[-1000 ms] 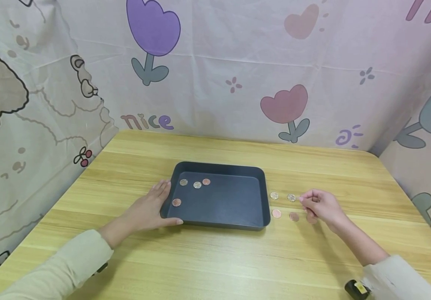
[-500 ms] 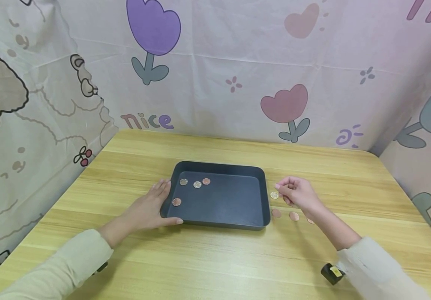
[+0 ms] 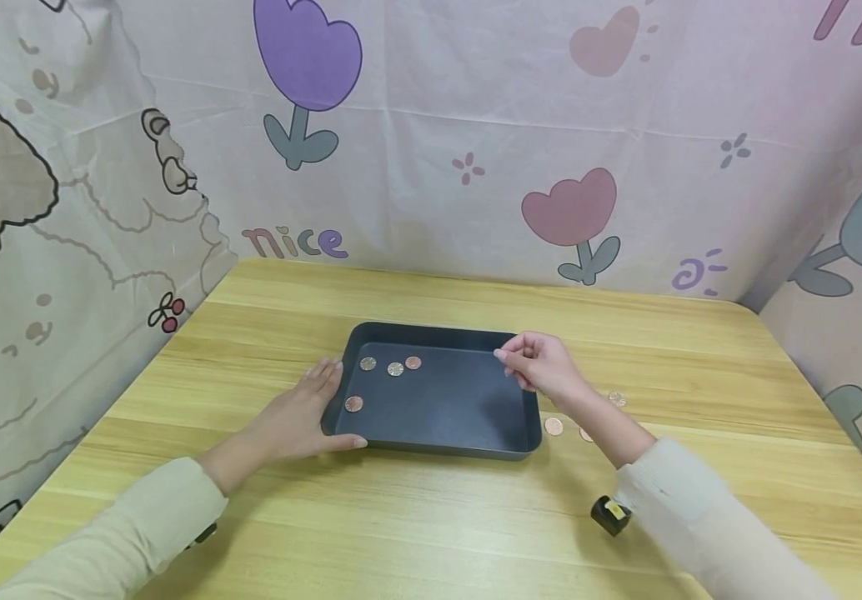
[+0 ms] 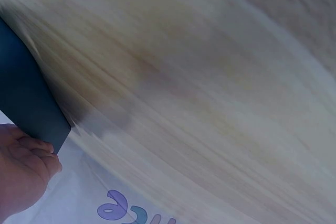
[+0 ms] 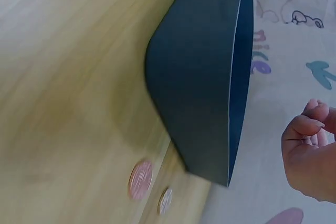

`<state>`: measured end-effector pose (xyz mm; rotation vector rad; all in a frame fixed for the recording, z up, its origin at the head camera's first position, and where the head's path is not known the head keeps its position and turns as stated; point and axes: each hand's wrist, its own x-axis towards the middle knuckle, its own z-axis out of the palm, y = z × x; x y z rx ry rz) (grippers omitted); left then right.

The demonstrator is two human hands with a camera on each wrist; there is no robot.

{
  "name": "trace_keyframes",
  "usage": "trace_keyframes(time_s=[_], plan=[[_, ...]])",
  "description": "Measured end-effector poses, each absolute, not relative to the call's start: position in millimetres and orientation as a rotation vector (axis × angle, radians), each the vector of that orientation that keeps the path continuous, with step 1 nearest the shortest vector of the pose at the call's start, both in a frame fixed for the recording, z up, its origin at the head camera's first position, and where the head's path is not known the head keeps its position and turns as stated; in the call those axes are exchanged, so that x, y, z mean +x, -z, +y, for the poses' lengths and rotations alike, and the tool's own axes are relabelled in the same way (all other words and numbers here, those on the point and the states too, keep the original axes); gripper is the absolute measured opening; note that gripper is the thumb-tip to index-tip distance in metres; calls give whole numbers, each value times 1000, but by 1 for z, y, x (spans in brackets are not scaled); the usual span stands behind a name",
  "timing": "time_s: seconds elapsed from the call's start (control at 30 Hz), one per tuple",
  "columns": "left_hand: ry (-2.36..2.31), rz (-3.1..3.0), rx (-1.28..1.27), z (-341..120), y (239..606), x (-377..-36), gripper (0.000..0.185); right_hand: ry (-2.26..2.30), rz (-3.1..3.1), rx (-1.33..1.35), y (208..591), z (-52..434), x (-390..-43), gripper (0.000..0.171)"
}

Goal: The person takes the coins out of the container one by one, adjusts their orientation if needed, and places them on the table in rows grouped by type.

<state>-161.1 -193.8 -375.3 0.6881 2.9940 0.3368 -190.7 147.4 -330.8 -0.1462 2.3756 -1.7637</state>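
The right hand [image 3: 543, 371], fingers curled together as if pinching a coin I cannot see, hovers over the tray's [image 3: 442, 452] far right corner, while the flat left hand [image 3: 298, 419] rests against its left wall.

Open tray [image 3: 528, 392] floor right of four coins [image 3: 395, 369]

Right hand [image 3: 547, 369] hides whatever its fingers pinch.

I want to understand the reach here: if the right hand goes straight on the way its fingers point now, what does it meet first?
The right hand points left over the dark tray. Going on, it would probably first reach the copper coin, though its height is unclear.
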Motion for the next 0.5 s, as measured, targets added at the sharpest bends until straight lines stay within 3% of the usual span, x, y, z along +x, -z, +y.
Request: trace_keyframes(time_s=[0.5], plan=[[-321,3004,702,-195,376,-162,113,1719,2375,-204,343,91,-199,18]])
